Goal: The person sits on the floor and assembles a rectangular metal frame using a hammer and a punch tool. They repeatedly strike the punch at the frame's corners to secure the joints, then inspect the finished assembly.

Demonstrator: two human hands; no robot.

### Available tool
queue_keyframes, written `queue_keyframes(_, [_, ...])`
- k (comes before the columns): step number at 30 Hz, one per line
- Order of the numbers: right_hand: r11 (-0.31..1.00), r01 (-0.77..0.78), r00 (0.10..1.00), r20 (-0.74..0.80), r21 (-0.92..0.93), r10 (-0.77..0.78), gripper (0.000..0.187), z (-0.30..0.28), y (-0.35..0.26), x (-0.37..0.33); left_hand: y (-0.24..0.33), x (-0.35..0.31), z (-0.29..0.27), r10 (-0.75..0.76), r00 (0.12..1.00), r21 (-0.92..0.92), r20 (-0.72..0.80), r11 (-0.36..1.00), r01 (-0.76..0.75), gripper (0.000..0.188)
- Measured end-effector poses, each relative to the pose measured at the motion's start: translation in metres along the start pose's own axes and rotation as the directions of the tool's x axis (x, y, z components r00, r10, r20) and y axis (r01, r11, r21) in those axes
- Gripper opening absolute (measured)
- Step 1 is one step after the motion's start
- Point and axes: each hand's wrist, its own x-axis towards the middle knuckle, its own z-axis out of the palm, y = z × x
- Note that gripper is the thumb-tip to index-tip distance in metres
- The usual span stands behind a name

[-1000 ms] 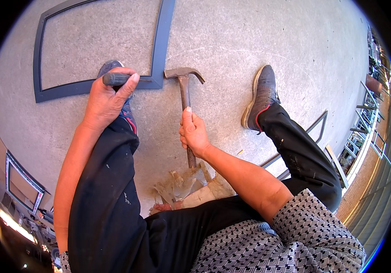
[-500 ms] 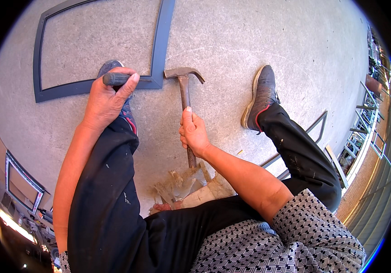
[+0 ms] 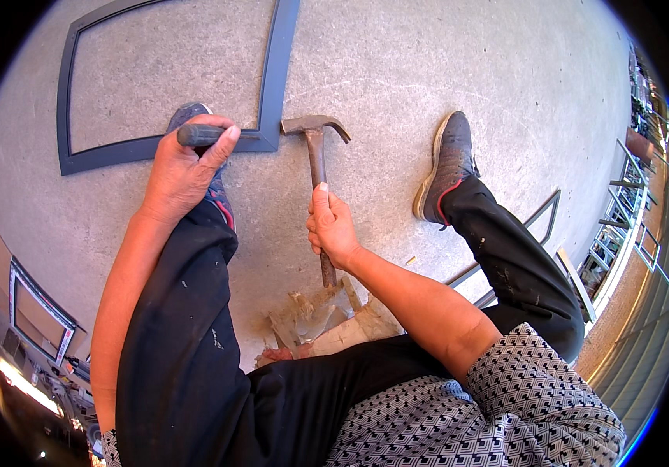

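Your right hand [image 3: 333,232] was wrapped around the handle of the hammer [image 3: 316,159], thumb laid along it, head pointing away from you and claw to the right. Your left hand [image 3: 175,175] was closed on the dark handle of a thin-shafted tool [image 3: 196,135], pinching it between thumb and fingers above your left shoe [image 3: 186,114]. The tool lay over the near bar of the grey frame [image 3: 274,78], its shaft towards the near right corner; whether its tip touched there, you couldn't tell. The frame lay flat on the floor [image 3: 373,47], and the hammer's face was just beside that corner. The hammer looked stiff and head-heavy, best taken low on the handle for a swing, higher for control; its worn surface seemed unlikely to slip much. The tool looked light and rigid, to be held by its thick handle. The frame seemed light for its span, smooth and easily scratched, so best lifted by two opposite bars, away from the mitred joints. You could read no label on either tool or on the frame; the pale border of the leaning frame [image 3: 68,342] carried markings too small to make out.
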Motion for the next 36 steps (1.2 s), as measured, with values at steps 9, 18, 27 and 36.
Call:
queue_keyframes(9, [1.000, -0.001, 1.000, -0.012, -0.010, 0.001, 0.052, -0.003, -0.002, 0.000, 0.019, -0.003, 0.002, 0.158, 0.984, 0.191, 0.081, 0.966, -0.171, 0.019])
queue_keyframes(18, [0.790, 0.359, 0.891, -0.069, -0.497, -0.448, 0.037, -0.032, -0.013, -0.029, 0.006, 0.001, 0.012, 0.374, 0.908, 0.303, 0.188, 0.858, -0.415, 0.019])
queue_keyframes(27, [0.265, 0.589, 0.671, 0.279, -0.764, -0.687, 0.032, -0.056, -0.076, -0.121, 0.007, 0.008, 0.019, 0.430, 0.865, 0.320, 0.260, 0.806, -0.497, 0.016])
queue_keyframes(36, [0.153, 0.586, 0.664, 0.364, -0.796, -0.653, 0.027, -0.043, -0.086, -0.140, 0.006, 0.009, 0.023, 0.436, 0.850, 0.366, 0.296, 0.770, -0.522, 0.014])
